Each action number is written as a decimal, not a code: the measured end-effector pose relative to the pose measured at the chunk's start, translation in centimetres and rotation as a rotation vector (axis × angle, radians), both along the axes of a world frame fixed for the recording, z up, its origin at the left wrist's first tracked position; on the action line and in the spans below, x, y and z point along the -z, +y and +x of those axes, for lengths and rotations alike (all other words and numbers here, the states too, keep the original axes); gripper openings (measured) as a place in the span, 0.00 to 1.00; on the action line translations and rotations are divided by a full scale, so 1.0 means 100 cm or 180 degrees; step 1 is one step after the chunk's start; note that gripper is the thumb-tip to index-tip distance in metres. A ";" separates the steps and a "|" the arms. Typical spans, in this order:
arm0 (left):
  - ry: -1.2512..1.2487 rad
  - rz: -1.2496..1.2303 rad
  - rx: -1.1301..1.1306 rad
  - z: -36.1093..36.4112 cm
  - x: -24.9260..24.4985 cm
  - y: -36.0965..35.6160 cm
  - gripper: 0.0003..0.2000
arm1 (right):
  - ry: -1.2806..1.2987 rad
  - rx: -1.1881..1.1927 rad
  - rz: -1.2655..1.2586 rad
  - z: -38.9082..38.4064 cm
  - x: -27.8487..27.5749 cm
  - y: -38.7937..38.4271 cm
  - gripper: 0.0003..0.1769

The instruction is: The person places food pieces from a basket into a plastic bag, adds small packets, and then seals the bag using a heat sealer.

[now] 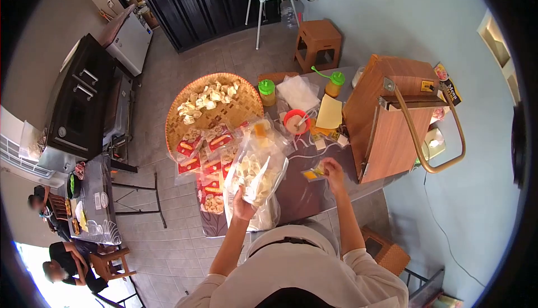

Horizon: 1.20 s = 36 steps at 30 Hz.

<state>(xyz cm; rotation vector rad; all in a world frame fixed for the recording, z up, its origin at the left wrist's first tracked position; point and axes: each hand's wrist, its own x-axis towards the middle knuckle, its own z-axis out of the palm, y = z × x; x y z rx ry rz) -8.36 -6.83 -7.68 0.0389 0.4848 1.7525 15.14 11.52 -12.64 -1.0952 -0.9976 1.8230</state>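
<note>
My left hand [243, 206] is closed on the lower left edge of a clear plastic bag [255, 176] that holds pale, chip-like pieces. To the right, my right hand [333, 174] pinches a small clear packet [312, 174] with something yellow-orange in it, held over the dark tabletop [300, 198]. Left of the bag lie several red-labelled packets [212, 168], some on the rim side of a round woven tray [218, 118]. Loose pale pieces [208, 96] rest at the tray's far side.
Beyond my hands are a red bowl [297, 122], jars with green lids [267, 92] and a yellow paper stack [329, 112]. A wooden cabinet [381, 117] with a metal handle stands at the right. Two people sit at the far left.
</note>
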 end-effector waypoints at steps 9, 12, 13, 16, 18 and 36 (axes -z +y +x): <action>-0.0210 0.0067 0.0079 -0.002 0.007 0.030 0.28 | -0.0441 -0.0347 0.0687 0.000 -0.011 0.003 0.21; -0.0123 0.0009 0.0126 0.000 0.004 0.035 0.27 | -0.0431 -0.0359 0.1143 -0.003 -0.019 0.004 0.27; -0.0125 0.0001 0.0121 0.000 0.005 0.036 0.27 | -0.0621 -0.0336 0.1376 -0.004 -0.023 0.003 0.29; -0.0149 0.0085 0.0224 0.000 0.007 0.035 0.27 | -0.0825 -0.0253 0.1556 -0.006 -0.003 0.007 0.31; -0.0044 0.0120 0.0206 0.001 0.005 0.032 0.27 | -0.0855 -0.0185 0.1503 -0.004 0.008 0.008 0.31; -0.0224 0.0031 0.0135 0.003 0.014 0.030 0.27 | -0.0005 0.0913 0.0436 -0.004 -0.024 0.016 0.12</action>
